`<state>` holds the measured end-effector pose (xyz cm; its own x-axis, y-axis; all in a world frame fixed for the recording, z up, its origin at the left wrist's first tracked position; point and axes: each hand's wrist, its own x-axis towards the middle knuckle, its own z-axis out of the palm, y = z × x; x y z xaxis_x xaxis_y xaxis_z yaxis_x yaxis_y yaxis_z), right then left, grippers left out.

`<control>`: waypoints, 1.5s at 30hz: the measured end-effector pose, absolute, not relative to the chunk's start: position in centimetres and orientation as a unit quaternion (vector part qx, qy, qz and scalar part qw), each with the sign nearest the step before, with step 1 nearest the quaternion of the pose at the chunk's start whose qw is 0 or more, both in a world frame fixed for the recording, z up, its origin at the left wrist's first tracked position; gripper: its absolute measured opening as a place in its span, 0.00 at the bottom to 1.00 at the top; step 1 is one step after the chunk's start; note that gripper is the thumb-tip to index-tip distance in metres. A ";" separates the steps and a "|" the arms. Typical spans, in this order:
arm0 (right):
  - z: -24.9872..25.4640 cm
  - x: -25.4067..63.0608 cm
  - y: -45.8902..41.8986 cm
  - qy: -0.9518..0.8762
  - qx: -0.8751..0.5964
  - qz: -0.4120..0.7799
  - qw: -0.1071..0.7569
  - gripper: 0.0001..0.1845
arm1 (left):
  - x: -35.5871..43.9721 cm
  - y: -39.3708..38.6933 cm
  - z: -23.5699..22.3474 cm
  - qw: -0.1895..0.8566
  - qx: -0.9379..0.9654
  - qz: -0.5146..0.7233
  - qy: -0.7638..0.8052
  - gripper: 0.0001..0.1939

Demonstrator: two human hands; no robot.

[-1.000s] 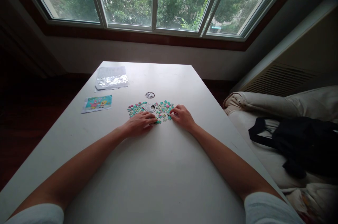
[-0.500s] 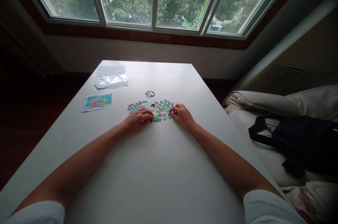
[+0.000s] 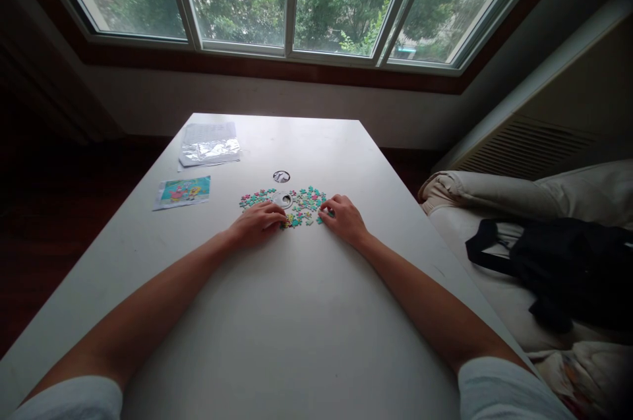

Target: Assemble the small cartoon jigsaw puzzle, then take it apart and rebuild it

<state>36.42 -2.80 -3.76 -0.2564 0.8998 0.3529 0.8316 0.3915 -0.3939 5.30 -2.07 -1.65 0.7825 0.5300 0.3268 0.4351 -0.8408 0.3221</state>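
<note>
Small jigsaw puzzle pieces [image 3: 312,197], mostly teal with some pink and yellow, lie loose in a spread on the white table [image 3: 291,314]. My left hand [image 3: 258,222] rests at the near left side of them. Its fingers are curled down by some yellow pieces, and its fingertips are partly hidden. At the right edge of the spread, my right hand [image 3: 343,217] has thumb and forefinger pinched on a teal piece, mostly covered by the fingers. A pale round ring-like object [image 3: 283,200] sits among the pieces.
A round dark-and-white disc [image 3: 281,177] lies beyond the pieces. To the left are a cartoon picture sheet [image 3: 185,192] and papers with a clear plastic bag [image 3: 210,146]. A pale sofa [image 3: 459,199] with a black bag [image 3: 568,262] stands right of the table.
My right hand has shifted very slightly to the right, fingers still at the edge of the pieces. My left hand has hardly moved.
</note>
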 end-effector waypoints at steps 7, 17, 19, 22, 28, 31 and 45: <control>-3.6 36.6 -2.7 -0.796 -0.544 0.069 0.255 0.07 | 5.3 -2.0 -1.8 0.115 0.937 0.208 0.257 0.15; -3.1 36.4 -2.0 -0.785 -0.536 0.149 0.272 0.04 | 5.3 -2.0 -1.8 0.107 0.939 0.198 0.258 0.15; -3.0 36.2 -2.1 -0.770 -0.531 0.188 0.298 0.04 | 5.2 -2.0 -1.7 0.109 0.939 0.198 0.258 0.16; -2.5 35.4 -2.8 -0.762 -0.503 0.238 0.332 0.04 | 5.3 -2.1 -1.6 0.113 0.939 0.200 0.256 0.15; -1.6 32.2 -5.5 -0.773 -0.436 0.313 0.338 0.04 | 5.2 -2.0 -1.6 0.114 0.942 0.191 0.253 0.14; -1.9 31.2 -5.9 -0.789 -0.415 0.313 0.327 0.05 | 5.3 -2.0 -1.7 0.105 0.945 0.184 0.251 0.14; -3.4 31.0 -5.5 -0.813 -0.437 0.215 0.320 0.07 | 5.6 -2.3 -1.8 0.091 0.949 0.169 0.249 0.16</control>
<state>30.99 -5.51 -3.40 -0.4135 0.8479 0.3318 0.5727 0.5255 -0.6292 5.56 -2.31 -1.83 0.8194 0.5027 0.2754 0.4414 -0.8599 0.2564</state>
